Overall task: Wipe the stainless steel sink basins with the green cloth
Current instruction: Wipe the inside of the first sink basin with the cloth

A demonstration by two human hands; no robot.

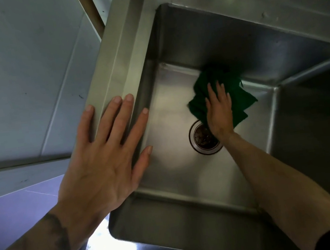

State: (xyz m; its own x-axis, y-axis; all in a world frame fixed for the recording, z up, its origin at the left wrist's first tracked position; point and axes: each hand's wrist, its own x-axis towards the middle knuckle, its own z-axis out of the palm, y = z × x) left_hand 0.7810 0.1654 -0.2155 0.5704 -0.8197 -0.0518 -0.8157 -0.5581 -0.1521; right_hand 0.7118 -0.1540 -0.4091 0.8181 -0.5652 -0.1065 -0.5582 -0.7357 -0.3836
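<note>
One stainless steel sink basin fills most of the view. Down in it the right hand lies flat, fingers straight and slightly spread, pressing the green cloth onto the basin floor close to the far wall. The crumpled cloth spreads out under and beyond the fingertips, and its near edge reaches the round drain, which the right wrist partly covers. The left hand rests with splayed, straight fingers on the sink's left rim, holding nothing, fingertips over the inner edge. A tattoo marks the left forearm. Grey wall panels and purple floor lie left of the sink.
</note>
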